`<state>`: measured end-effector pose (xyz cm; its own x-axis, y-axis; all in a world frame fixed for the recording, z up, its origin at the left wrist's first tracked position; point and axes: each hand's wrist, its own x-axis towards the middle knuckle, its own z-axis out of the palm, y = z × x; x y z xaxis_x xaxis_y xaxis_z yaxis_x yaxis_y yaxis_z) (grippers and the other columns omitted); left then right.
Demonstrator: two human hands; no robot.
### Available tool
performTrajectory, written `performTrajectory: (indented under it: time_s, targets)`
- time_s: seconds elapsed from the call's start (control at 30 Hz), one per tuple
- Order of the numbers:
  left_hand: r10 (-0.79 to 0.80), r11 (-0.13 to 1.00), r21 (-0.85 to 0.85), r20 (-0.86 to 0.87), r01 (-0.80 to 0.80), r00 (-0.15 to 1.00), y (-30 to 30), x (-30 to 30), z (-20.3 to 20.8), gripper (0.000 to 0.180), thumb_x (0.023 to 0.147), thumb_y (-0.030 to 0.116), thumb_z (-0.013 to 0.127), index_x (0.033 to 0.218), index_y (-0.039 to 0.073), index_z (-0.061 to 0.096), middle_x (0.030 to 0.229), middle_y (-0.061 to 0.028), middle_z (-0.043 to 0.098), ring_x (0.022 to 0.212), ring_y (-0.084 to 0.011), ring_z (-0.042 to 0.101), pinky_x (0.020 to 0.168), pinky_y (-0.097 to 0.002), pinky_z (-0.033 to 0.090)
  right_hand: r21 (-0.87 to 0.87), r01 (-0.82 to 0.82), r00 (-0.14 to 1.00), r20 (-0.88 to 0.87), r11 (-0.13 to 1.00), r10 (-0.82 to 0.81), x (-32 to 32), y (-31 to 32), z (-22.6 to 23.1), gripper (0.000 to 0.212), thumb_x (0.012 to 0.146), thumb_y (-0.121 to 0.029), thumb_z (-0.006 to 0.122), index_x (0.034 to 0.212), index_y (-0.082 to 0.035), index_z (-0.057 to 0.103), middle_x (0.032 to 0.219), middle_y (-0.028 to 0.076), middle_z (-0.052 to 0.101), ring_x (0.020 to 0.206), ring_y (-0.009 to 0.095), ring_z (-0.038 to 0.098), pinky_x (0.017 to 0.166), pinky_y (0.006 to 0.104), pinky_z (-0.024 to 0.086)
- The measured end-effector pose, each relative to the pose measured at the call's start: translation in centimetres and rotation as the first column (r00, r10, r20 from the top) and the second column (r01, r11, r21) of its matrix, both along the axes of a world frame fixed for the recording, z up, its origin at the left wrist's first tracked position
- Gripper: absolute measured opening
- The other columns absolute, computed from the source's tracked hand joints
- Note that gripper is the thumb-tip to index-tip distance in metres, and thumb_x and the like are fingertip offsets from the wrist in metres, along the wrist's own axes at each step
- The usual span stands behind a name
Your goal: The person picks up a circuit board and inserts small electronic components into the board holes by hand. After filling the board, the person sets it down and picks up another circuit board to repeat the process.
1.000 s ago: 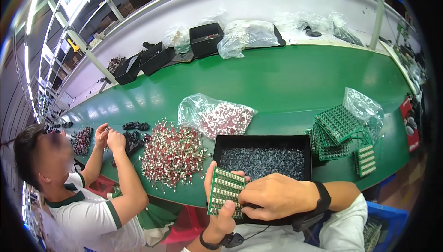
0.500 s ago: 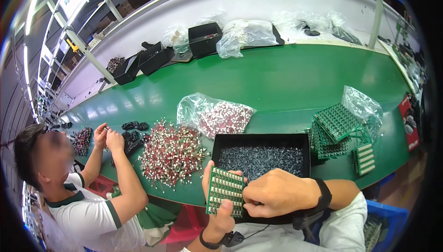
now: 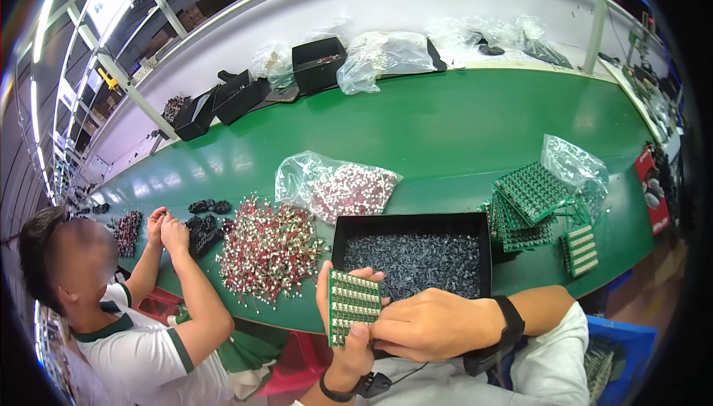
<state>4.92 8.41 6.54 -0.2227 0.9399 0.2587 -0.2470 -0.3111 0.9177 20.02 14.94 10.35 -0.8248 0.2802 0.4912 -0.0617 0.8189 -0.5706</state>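
Note:
My left hand point(image 3: 353, 352) is closed around a green circuit board panel point(image 3: 353, 303) with rows of small pale components, its thumb on the panel's face. Pinched at the panel's lower right edge is my right hand point(image 3: 434, 324); whatever lies between its fingertips is hidden. Just beyond both hands sits a black tray point(image 3: 486, 257) of many small dark parts point(image 3: 416, 261). To the right, green board panels point(image 3: 529, 194) are stacked beside a smaller upright bundle of boards point(image 3: 580, 251).
At left, a co-worker point(image 3: 141, 309) holds a small item. A heap of red-and-white wired parts point(image 3: 267, 250) and a clear bag point(image 3: 353, 190) of similar parts lie on the green table point(image 3: 460, 138). Black boxes point(image 3: 319, 64) line the back; a blue crate point(image 3: 624, 335) stands at lower right.
My right hand has slid down along the panel's right edge. My left hand keeps its hold on the panel. The whole view has shifted slightly.

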Motion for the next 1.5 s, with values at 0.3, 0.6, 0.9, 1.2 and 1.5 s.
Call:
performTrajectory:
  time_s: [0.3, 0.6, 0.9, 1.2, 1.5]
  targets:
    - [0.186, 0.979, 0.079, 0.026, -0.188, 0.982, -0.2, 0.6, -0.5, 0.103, 0.087, 0.055, 0.061, 0.156, 0.006, 0.003, 0.131, -0.0250, 0.048, 0.114, -0.0339, 0.058, 0.081, -0.0381, 0.058, -0.064, -0.014, 0.999, 0.028, 0.998, 0.016, 0.1, -0.2, 0.0, 0.017, 0.085, -0.014, 0.069, 0.092, -0.004, 0.057, 0.075, 0.009, 0.059, 0.065, 0.030, 0.062, 0.055, 0.0400, 0.052]
    - [0.245, 0.966, 0.086, 0.003, -0.244, 0.970, -0.1, 1.2, -0.5, 0.097, 0.086, 0.061, 0.055, 0.157, 0.013, 0.010, 0.124, -0.0216, 0.051, 0.107, -0.0336, 0.058, 0.075, -0.0379, 0.054, -0.107, 0.000, 1.000, 0.001, 0.994, 0.000, 0.1, 0.0, 0.3, 0.015, 0.084, -0.013, 0.068, 0.089, -0.004, 0.056, 0.073, 0.010, 0.058, 0.064, 0.031, 0.061, 0.056, 0.0402, 0.052]
    - [0.215, 0.973, 0.084, 0.021, -0.216, 0.976, -0.3, 0.9, -0.6, 0.104, 0.086, 0.058, 0.060, 0.157, 0.006, 0.004, 0.130, -0.0241, 0.049, 0.112, -0.0330, 0.059, 0.077, -0.0345, 0.058, -0.233, -0.122, 0.985, 0.089, 0.965, 0.147, 0.2, 0.6, 0.0, 0.015, 0.088, -0.014, 0.065, 0.094, -0.002, 0.058, 0.077, 0.014, 0.061, 0.067, 0.034, 0.062, 0.057, 0.0422, 0.052]
    - [0.239, 0.966, 0.098, 0.025, -0.240, 0.971, -0.3, 1.3, -0.8, 0.105, 0.086, 0.058, 0.061, 0.157, 0.006, 0.002, 0.129, -0.0241, 0.049, 0.111, -0.0330, 0.058, 0.080, -0.0352, 0.054, -0.182, -0.091, 0.990, 0.088, 0.979, 0.108, 0.5, 0.6, 0.3, 0.015, 0.087, -0.014, 0.065, 0.091, -0.002, 0.058, 0.075, 0.014, 0.061, 0.064, 0.034, 0.063, 0.055, 0.0433, 0.052]
    - [0.201, 0.973, 0.122, -0.016, -0.197, 0.980, -0.3, 1.4, -0.8, 0.117, 0.082, 0.071, 0.063, 0.154, -0.001, 0.007, 0.126, -0.0250, 0.050, 0.110, -0.0321, 0.057, 0.099, -0.0464, 0.046, -0.108, -0.081, 0.992, 0.091, 0.991, 0.091, 0.7, 0.9, 0.5, 0.016, 0.081, -0.015, 0.066, 0.083, -0.004, 0.055, 0.070, 0.011, 0.058, 0.061, 0.032, 0.061, 0.051, 0.0420, 0.050]
